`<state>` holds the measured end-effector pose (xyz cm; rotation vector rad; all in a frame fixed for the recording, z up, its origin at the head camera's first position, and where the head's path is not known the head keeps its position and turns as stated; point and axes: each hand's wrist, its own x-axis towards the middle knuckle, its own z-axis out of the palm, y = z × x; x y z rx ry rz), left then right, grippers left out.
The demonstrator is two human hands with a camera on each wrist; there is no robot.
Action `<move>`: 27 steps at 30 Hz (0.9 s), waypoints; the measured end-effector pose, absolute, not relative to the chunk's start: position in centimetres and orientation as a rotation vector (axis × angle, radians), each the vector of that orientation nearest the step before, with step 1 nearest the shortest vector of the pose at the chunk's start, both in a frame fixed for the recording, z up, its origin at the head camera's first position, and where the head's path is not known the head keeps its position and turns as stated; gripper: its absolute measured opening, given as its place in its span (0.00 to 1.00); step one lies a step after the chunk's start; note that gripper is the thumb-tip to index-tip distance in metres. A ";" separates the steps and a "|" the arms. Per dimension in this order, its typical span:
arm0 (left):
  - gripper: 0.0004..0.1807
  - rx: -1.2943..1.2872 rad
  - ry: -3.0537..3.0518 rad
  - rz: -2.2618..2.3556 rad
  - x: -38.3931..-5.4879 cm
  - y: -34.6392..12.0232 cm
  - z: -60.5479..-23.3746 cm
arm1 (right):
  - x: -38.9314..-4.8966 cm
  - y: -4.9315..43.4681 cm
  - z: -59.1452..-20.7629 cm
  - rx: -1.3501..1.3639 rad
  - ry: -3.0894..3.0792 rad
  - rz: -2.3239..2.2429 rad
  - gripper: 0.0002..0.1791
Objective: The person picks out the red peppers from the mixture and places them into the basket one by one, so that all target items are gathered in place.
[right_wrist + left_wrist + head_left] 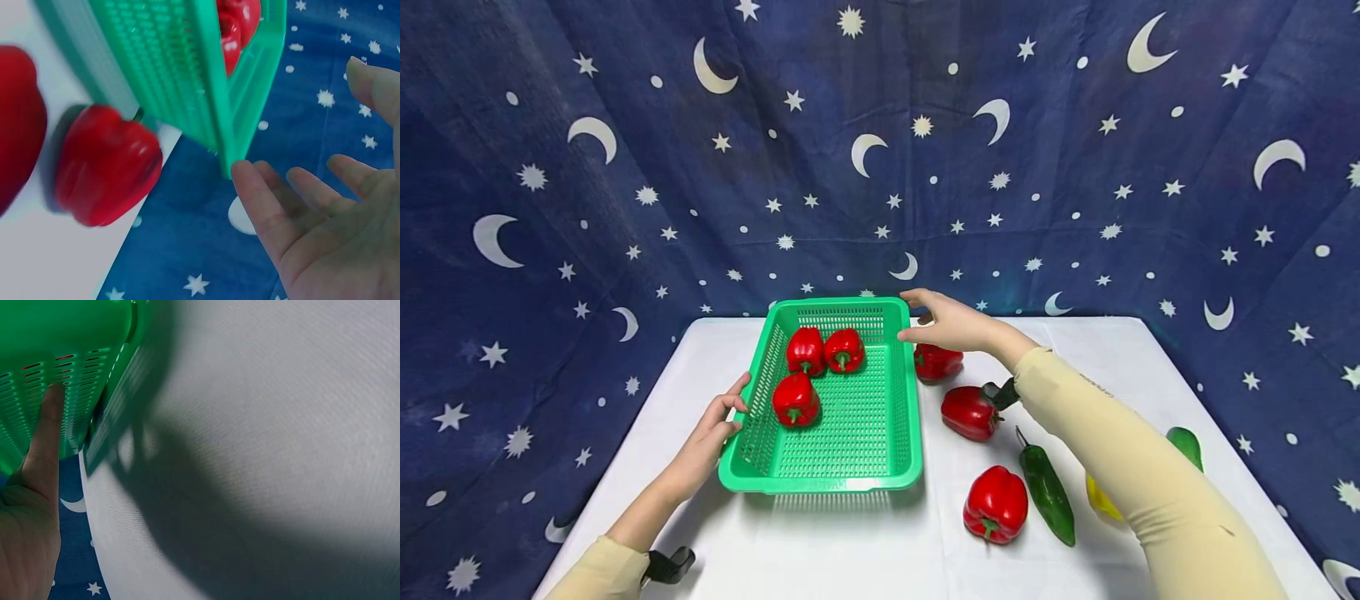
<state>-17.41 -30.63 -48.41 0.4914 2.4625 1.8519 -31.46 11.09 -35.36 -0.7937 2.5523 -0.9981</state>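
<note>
A green plastic basket with slotted walls holds three red bell peppers toward its left and back. My left hand is at the basket's left side; in the left wrist view a straight finger lies against the slotted wall. At the far right corner, my right hand has its fingers spread, with the fingertips at or touching the rim; nothing is in its grasp. Right of the basket lie a red bell pepper, partly under the right hand, a darker red pepper, and another red bell pepper.
A long green pepper lies on the white-covered table, right of the nearest red pepper. The right sleeve partly hides a yellow item and a green item. A dark blue star-and-moon cloth hangs behind the table.
</note>
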 end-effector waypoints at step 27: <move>0.10 0.503 2.447 1.868 -17.4 -30.7 -48.6 | -32.0 16.5 -40.6 -0.618 2.597 -0.928 0.45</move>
